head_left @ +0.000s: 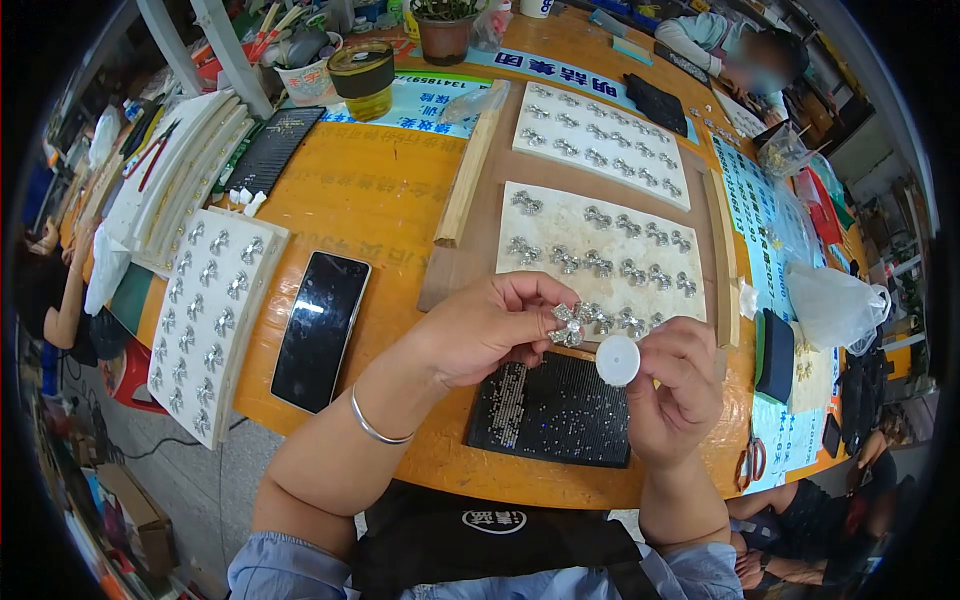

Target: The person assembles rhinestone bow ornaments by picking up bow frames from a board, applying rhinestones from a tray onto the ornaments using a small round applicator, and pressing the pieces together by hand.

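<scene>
In the middle of the frame, the left hand grasped a silver bow in its fingertips; just right of it, the right hand gripped a round white disc. Below them, a ribbed black tray held small shiny stones, thickest along its left side. Behind the hands, a white board carried rows of similar bows. At upper left, a dark-lidded jar contained yellowish liquid; at top centre, a brown pot held a plant.
</scene>
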Tool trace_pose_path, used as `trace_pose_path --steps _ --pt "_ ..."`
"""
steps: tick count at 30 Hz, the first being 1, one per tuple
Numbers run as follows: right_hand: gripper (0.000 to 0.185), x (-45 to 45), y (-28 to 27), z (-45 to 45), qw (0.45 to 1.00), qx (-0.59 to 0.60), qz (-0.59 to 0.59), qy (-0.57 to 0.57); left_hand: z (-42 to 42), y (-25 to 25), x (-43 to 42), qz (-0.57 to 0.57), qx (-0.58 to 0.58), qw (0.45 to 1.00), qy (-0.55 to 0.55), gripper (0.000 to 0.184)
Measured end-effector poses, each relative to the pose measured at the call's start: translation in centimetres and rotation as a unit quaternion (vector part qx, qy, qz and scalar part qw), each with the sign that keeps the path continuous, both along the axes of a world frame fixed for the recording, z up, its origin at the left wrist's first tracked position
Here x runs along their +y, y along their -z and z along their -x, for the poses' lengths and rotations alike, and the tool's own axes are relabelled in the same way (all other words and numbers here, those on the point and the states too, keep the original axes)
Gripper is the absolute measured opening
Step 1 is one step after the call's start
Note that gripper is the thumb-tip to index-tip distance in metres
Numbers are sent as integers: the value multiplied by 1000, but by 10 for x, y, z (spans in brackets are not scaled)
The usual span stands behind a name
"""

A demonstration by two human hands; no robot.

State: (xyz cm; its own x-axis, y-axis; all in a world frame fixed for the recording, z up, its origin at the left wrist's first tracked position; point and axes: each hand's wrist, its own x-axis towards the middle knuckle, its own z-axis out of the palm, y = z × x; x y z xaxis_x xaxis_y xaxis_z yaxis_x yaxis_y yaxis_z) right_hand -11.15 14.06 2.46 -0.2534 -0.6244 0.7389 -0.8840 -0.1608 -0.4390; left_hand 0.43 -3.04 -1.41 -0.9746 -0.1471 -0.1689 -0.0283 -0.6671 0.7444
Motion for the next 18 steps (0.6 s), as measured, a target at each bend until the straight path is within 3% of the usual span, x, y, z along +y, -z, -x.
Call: trace_pose_path --steps 7,10,18 --pt "26 0 -2 0 1000 -6 2 -22 -2 -7 -3 28 -13 1000 0 15" --pt "26 2 -5 -4 1000 0 1 -26 -1 -12 -4 66 -68 993 -77 14" --pt "24 23 -26 20 1000 15 0 21 2 -20 -19 153 -38 959 -235 13"
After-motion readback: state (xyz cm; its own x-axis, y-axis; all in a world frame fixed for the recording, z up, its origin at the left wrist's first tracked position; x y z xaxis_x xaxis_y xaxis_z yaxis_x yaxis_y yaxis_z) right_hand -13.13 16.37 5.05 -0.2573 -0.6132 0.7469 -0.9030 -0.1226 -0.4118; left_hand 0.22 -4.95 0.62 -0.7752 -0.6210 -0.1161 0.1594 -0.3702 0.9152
